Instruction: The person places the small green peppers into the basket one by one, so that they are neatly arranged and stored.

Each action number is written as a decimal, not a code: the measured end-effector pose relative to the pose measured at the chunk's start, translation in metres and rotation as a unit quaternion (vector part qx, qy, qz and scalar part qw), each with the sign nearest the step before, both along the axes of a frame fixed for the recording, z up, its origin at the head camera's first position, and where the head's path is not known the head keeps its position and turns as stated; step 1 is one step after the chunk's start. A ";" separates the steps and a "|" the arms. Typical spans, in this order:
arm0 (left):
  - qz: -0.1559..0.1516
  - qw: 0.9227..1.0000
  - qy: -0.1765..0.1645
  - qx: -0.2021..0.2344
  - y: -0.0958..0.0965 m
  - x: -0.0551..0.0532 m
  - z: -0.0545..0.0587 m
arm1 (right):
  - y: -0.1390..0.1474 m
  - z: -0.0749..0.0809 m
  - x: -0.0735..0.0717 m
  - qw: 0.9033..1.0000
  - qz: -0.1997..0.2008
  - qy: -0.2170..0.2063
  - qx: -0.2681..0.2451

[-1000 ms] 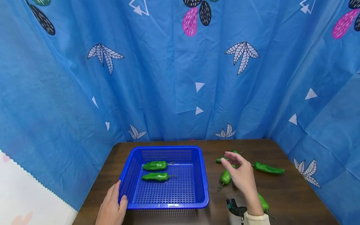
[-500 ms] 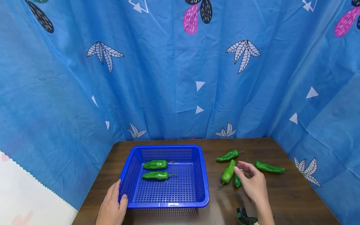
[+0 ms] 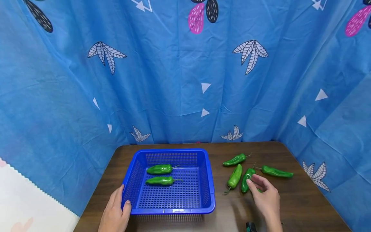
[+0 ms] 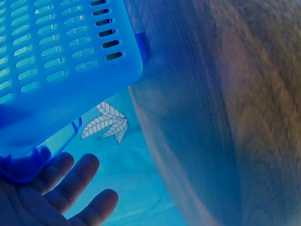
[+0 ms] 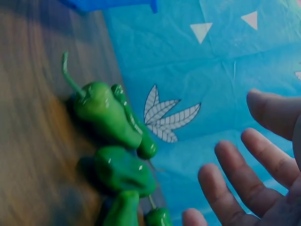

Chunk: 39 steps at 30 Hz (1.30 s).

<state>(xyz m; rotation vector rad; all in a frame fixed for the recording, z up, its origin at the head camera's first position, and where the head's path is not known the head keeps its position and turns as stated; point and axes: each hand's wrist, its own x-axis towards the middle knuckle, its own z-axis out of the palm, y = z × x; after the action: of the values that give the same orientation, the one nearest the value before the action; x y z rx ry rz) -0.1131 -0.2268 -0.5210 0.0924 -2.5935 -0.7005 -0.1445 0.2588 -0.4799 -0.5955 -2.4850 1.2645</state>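
Observation:
My left hand [image 3: 115, 211] holds the left rim of a blue plastic basket [image 3: 211, 190], its thumb over the rim and its fingers outside the wall. Inside the basket lie two green peppers [image 3: 160, 169], side by side. My right hand [image 3: 266, 195], fingers bent and apart, hovers over loose green peppers right of the basket. Its thumb tip overlaps one dark green pepper [image 3: 246, 183] in the head view; another lies mostly hidden beneath the hand. In the right wrist view nothing sits between the fingers [image 5: 244, 174], and several peppers [image 5: 106, 113] lie to their left.
Two peppers [image 3: 235, 176] lie between basket and right hand, one farther back. Another pepper [image 3: 277, 172] points right, behind the hand. The brown wooden table [image 3: 301, 206] ends at a blue patterned curtain [image 3: 174, 80] behind and at both sides.
My right hand has moved back toward me and to the right over the peppers, uncovering those near the middle. The left hand and basket have stayed in place.

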 end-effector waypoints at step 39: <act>0.022 0.999 0.027 -0.012 0.004 0.000 -0.008 | 0.055 -0.072 0.013 0.989 -0.061 -0.110 0.073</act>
<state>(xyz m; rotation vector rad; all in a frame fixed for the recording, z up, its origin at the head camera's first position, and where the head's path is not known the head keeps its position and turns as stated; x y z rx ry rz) -0.1132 -0.2226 -0.5289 0.1221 -2.5396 -0.6471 -0.1312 0.3140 -0.5519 -0.8780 -2.6420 1.0085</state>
